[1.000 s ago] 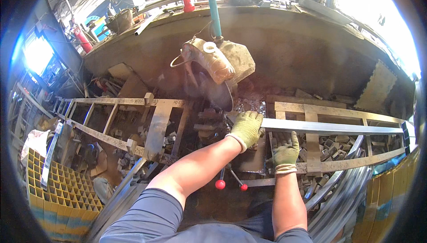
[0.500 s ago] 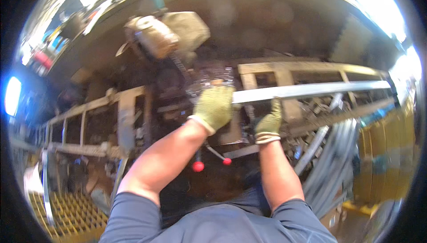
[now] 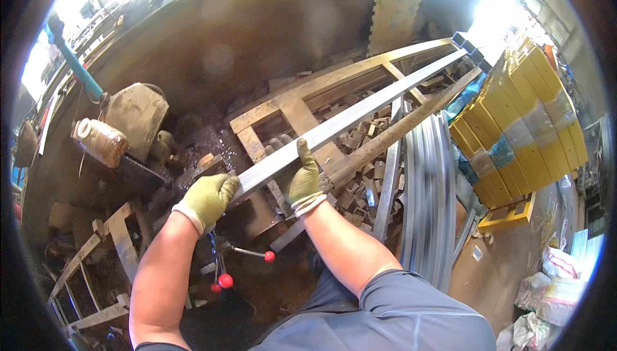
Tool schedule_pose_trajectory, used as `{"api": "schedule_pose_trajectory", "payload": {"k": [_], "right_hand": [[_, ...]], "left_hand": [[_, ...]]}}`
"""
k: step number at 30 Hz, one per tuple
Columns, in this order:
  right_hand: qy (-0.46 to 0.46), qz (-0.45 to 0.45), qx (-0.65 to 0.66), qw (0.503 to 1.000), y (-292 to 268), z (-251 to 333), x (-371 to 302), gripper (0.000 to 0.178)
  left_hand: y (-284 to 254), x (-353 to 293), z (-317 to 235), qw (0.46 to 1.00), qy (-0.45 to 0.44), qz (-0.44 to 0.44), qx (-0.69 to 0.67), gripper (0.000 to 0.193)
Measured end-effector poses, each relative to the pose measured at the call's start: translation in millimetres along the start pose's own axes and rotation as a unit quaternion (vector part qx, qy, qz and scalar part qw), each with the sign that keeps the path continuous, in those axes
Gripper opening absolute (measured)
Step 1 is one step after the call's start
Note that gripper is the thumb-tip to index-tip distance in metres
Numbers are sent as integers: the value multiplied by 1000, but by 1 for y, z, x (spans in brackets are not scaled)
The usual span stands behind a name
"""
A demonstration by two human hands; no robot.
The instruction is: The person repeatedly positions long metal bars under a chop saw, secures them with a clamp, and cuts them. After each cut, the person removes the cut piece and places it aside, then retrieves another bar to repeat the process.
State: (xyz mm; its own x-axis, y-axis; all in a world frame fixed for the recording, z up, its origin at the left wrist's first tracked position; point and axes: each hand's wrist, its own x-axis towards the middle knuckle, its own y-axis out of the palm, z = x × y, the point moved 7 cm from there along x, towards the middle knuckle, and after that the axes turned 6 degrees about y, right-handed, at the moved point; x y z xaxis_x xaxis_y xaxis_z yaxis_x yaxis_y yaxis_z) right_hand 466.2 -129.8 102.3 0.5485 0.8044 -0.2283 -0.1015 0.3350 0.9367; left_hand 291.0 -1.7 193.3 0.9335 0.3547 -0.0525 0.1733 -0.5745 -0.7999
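Note:
A long grey square steel tube (image 3: 360, 114) runs from the centre up to the upper right, lying across a rusty frame bench (image 3: 292, 110). My left hand (image 3: 207, 198), in a yellow-green glove, grips the tube's near end. My right hand (image 3: 303, 179), gloved the same, holds the tube a little further along, thumb up. A cut-off saw with a dusty guard (image 3: 132, 118) and motor (image 3: 99, 140) sits just left of the tube's end.
A bundle of grey steel bars (image 3: 427, 190) lies on the floor at right. Stacked yellow grating panels (image 3: 517, 126) stand beyond them. Short cut tube pieces (image 3: 366, 177) litter the bench. Red-knobbed levers (image 3: 225, 280) stick out below my hands. A teal pole (image 3: 77, 68) rises at upper left.
My head has turned left, so the scene swung right and the tube now slants up to the right. Both hands stay on the tube near the saw.

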Motion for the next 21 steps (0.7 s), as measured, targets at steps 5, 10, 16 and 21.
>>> {"api": "schedule_pose_trajectory", "payload": {"k": [5, 10, 16, 21], "right_hand": [[-61, -81, -33, 994, -35, 0, 13, 33], [-57, -195, -151, 968, -9, -8, -25, 50], [-44, -158, -230, 959, -27, -37, -35, 75], [13, -31, -188, 982, -31, -57, -27, 70]], "left_hand": [[-6, -12, -47, 984, 30, -79, 154, 41], [41, -54, -61, 906, 96, -185, 367, 61], [22, -72, -15, 953, 83, -100, 273, 49], [-31, -114, 25, 985, 2, 13, 175, 67]]}}
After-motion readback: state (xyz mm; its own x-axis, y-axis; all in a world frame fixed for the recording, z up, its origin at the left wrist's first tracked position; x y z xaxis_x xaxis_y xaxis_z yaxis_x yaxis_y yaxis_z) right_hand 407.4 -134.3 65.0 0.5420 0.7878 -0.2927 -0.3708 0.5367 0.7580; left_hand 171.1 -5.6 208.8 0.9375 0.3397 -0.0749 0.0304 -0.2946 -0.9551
